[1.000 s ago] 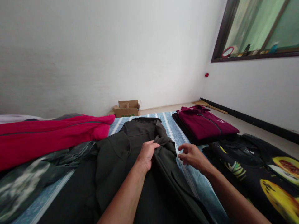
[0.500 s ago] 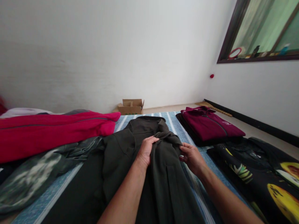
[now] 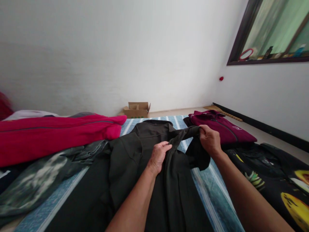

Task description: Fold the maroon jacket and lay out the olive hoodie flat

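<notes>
A dark grey-green jacket (image 3: 125,154) lies spread in front of me, its collar at the far end. My left hand (image 3: 159,155) is closed on the jacket's front edge near the middle, thumb on top. Off to the right, my right hand (image 3: 210,139) grips another part of the cloth and holds it up. Between my hands the fabric is stretched in a twisted band, and a dark flap hangs below my right hand. The fingertips of both hands are partly hidden by cloth.
A blue striped sheet (image 3: 212,183) lies beneath everything. Left are a red garment (image 3: 60,135) and a camouflage garment (image 3: 48,183). Right are a folded maroon jacket (image 3: 227,125) and a black printed shirt (image 3: 267,180). A cardboard box (image 3: 137,112) stands by the wall.
My right hand has moved up and right, lifting and stretching the jacket's cloth. My left hand keeps hold of the front edge and appears slightly further right as the view shifts.
</notes>
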